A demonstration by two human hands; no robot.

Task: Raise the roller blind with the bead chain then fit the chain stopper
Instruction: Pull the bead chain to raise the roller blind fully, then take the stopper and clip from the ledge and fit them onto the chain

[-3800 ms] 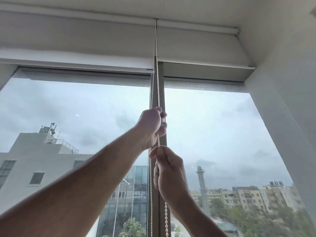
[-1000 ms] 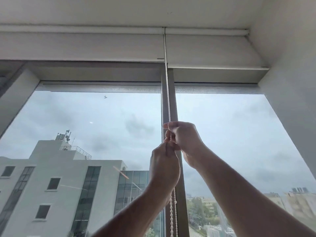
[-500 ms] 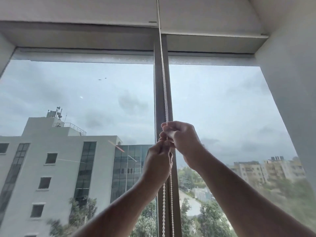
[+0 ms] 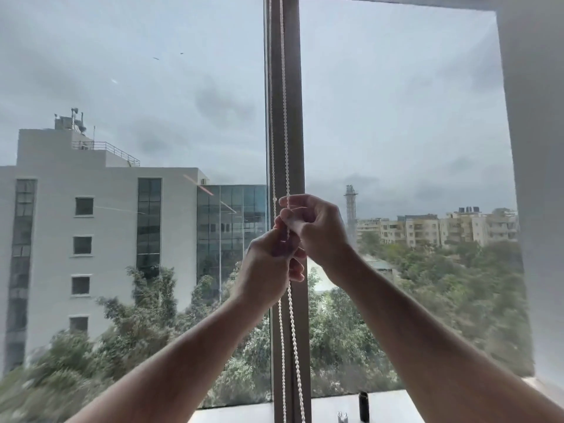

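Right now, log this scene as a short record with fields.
left hand: grips the bead chain, lower of the two hands
right hand: curled round the chain just above the left
chain: two white strands along the window mullion
blind: out of view
sill: small dark cylinder and a small clear item
stopper: cannot tell

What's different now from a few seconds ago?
The left hand, above the right hand 3.8 s ago, now sits below it. The view has tilted down: the blind is out of sight and the sill shows. Both hands still grip the chain.
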